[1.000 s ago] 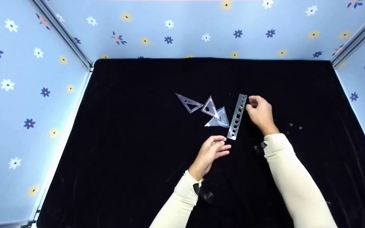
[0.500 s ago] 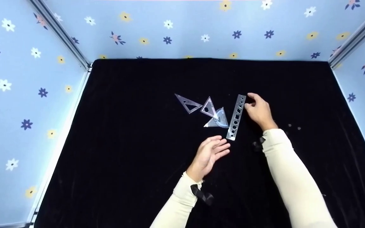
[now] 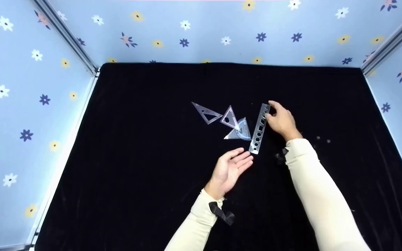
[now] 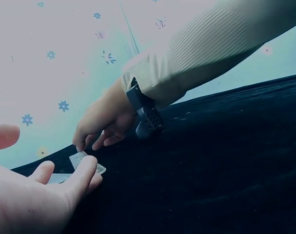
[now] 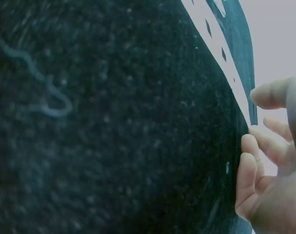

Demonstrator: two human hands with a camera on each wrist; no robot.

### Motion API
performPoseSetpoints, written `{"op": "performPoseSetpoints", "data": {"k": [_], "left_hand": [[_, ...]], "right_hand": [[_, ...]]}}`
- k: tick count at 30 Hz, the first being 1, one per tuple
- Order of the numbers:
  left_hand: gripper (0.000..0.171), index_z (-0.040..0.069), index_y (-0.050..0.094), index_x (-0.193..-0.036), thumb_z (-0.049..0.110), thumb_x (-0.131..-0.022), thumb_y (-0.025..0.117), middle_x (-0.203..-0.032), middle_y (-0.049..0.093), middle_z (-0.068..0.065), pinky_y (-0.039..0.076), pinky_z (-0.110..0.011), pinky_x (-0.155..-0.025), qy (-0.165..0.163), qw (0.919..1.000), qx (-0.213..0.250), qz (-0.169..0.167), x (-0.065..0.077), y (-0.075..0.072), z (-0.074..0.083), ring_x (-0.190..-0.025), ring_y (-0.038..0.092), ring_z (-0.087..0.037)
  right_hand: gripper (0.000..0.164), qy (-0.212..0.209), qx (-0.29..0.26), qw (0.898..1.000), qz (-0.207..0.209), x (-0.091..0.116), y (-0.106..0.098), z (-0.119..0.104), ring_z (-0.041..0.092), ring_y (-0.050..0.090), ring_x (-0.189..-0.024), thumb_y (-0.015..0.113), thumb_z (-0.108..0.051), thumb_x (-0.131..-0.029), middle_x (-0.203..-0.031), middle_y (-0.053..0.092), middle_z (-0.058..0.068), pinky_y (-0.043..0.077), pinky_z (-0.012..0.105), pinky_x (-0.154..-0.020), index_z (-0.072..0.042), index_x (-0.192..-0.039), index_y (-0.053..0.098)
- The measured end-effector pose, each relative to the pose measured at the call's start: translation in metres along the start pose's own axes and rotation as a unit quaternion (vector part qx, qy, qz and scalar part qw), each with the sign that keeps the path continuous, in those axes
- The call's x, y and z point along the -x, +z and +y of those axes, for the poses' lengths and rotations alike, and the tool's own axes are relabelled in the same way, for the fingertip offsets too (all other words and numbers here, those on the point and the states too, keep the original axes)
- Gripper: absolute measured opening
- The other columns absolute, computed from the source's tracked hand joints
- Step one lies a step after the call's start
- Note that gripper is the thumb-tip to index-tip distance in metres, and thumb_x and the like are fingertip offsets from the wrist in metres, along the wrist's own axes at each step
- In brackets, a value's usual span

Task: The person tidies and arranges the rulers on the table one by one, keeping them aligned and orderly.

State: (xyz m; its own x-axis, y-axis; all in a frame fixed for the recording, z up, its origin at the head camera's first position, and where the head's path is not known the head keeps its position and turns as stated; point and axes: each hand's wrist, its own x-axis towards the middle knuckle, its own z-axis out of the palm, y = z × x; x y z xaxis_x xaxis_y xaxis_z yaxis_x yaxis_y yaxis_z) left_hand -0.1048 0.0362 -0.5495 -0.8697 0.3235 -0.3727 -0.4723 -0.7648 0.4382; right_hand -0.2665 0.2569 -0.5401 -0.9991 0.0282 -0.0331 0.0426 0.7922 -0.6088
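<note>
A clear ruler [image 3: 259,128] with a row of cut-out shapes lies at a slant on the black cloth in the head view. My right hand [image 3: 282,120] is at its far end, index fingertip and thumb at the right edge. In the right wrist view, a gap shows between that hand's [image 5: 279,141] thumb and index finger, beside the tip of the ruler [image 5: 226,61]. My left hand [image 3: 229,172] has its palm turned up and fingers extended, fingertips near the ruler's lower end. Whether they touch it, I cannot tell.
Left of the ruler lie a purplish set square [image 3: 201,111], a second set square [image 3: 227,113] and a clear protractor [image 3: 245,130] overlapping another triangle [image 3: 231,135]. Small specks [image 3: 328,141] dot the black cloth [image 3: 145,157]. Flowered walls [image 3: 208,31] stand around it.
My right hand has moved left to the ruler's far end, with thumb and index finger spread. My left hand has turned its palm further up and straightened its fingers. The ruler stays put.
</note>
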Motion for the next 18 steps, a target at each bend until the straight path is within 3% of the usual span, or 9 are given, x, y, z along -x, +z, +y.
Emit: {"op": "performPoseSetpoints", "data": {"k": [11,18], "left_hand": [[0.058,-0.014,0.034,-0.142,0.019,-0.095,0.045,-0.144,0.039,-0.039,0.040,-0.050,-0.110,0.003,0.9992,0.040,0.002,-0.003,0.000,-0.005,-0.135,0.040,-0.050],[0.058,-0.015,0.034,-0.142,0.019,-0.096,0.044,-0.145,0.040,-0.038,0.040,-0.049,-0.110,0.013,0.9990,0.042,0.001,-0.002,-0.004,-0.011,-0.136,0.040,-0.049]], "right_hand": [[0.056,0.007,0.010,1.000,0.028,0.001,0.003,0.001,0.033,0.065,-0.108,0.060,-0.022,-0.090,-0.118,0.069,0.019,0.047,0.053,-0.091,-0.015,-0.145,0.052],[0.056,0.017,-0.039,0.999,0.031,0.003,0.005,0.002,0.030,0.064,-0.111,0.065,-0.017,-0.087,-0.141,0.059,0.010,0.047,0.046,-0.097,-0.012,-0.142,0.055]]}}
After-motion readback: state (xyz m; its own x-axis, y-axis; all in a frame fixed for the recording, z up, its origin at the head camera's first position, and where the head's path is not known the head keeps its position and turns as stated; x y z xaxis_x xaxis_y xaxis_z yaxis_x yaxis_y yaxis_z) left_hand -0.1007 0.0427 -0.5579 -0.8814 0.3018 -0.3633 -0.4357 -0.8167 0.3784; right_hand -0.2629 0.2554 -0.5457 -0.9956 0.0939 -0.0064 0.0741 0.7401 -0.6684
